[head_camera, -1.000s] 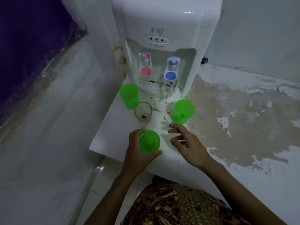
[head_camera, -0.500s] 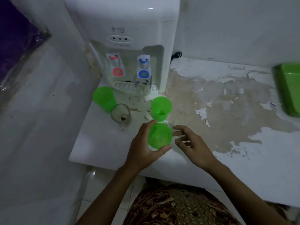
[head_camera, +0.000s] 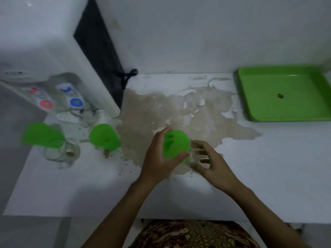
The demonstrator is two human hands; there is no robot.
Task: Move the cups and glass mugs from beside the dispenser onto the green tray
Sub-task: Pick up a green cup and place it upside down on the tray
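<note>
My left hand (head_camera: 157, 158) is wrapped around a green plastic cup (head_camera: 176, 143), held over the worn patch in the middle of the counter. My right hand (head_camera: 211, 163) hovers just to the right of that cup, fingers spread and empty. Two more green cups stand near the dispenser (head_camera: 53, 72), one (head_camera: 104, 137) in front of it and one (head_camera: 42, 134) at the far left. A glass mug (head_camera: 61, 149) sits in front of the left cup, and another glass mug (head_camera: 86, 115) stands under the blue tap. The green tray (head_camera: 286, 93) lies at the back right with only a small dark speck in it.
A black power cord (head_camera: 128, 75) runs behind the dispenser along the wall. The counter top (head_camera: 179, 108) has a large brown patch of peeled paint. The counter's front edge runs just above my patterned clothing (head_camera: 193, 233). The view is blurred on the left.
My left hand has carried the green cup to the right, away from the dispenser, and my right hand followed. The view swung right, bringing the whole green tray into sight.
</note>
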